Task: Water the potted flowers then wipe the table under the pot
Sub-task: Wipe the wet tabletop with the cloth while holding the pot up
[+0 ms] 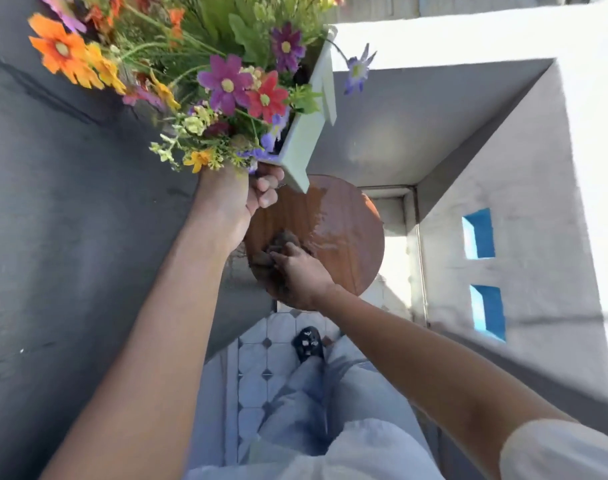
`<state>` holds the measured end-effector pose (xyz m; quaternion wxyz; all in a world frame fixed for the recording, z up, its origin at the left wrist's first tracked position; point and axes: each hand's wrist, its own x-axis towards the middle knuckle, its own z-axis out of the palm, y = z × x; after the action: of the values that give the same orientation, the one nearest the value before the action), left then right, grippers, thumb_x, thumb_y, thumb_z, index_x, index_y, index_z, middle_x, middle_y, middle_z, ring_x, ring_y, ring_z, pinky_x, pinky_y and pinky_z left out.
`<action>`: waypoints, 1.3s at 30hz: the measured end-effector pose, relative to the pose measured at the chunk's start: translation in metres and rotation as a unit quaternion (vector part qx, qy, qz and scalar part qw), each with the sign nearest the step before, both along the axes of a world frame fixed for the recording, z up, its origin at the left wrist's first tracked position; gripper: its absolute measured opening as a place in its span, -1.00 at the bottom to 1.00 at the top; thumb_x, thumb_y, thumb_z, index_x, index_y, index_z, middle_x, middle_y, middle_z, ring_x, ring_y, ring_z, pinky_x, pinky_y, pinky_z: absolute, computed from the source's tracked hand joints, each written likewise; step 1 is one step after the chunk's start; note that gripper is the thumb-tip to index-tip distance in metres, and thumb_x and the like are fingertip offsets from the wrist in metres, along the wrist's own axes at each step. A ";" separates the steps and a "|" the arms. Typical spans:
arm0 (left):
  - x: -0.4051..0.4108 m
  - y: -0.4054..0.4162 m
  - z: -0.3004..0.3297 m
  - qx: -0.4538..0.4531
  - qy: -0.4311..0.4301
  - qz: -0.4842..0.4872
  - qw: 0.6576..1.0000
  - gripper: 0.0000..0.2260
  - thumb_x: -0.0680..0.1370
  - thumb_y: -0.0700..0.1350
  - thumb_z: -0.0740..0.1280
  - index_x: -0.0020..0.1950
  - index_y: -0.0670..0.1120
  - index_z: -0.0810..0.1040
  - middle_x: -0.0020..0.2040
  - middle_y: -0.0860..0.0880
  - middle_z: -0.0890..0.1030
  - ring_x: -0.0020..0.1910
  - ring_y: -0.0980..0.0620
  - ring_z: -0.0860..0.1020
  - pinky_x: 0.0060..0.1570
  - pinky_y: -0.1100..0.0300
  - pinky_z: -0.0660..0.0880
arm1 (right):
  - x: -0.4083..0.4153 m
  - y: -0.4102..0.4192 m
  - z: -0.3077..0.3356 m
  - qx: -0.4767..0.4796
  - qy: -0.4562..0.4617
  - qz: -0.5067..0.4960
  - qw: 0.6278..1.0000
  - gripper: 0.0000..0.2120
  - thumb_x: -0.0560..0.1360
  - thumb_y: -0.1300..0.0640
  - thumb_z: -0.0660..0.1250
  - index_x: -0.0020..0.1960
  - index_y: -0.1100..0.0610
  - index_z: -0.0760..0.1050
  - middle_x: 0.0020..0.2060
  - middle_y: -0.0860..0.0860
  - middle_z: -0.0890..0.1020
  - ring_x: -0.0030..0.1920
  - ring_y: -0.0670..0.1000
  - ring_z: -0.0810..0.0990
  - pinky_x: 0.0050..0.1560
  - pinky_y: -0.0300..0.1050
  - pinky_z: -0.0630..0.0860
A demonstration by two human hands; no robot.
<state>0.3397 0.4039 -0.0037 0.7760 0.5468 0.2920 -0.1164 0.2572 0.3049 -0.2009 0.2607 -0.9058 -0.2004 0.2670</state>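
The left hand, just left of the frame's centre, is clamped on the near corner of a pale green planter box, holding it lifted and tilted above the table, apart from its top. Out of the box spill the flowers, orange, purple, red and yellow, filling the upper left and upper middle of the frame. Below the box, in the centre, sits a small round wooden table; a wet sheen spreads across its upper middle part. The right hand lies on the lower left part of the tabletop, fingers closed down over a dark brown cloth pressed flat against the wood. At the bottom middle of the frame are light trouser legs and a black sandal on a tiled floor, with grey walls on both sides
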 end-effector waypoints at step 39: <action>0.044 -0.006 -0.010 0.017 -0.030 -0.002 0.999 -0.77 0.63 -0.24 -0.06 -0.03 -0.19 0.38 -0.40 -0.12 0.47 -0.57 0.11 0.31 -0.60 0.33 0.21 | 0.133 -0.029 -0.054 0.006 -0.190 -0.174 0.966 -0.51 0.48 0.23 0.29 0.40 0.00 0.46 0.28 0.16 0.48 0.20 0.27 0.44 0.13 0.14 0.53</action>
<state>0.3839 0.3984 -0.0134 0.7746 0.5642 0.2691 -0.0962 0.3899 0.2758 -0.2553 0.2660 -0.9593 -0.0870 0.0389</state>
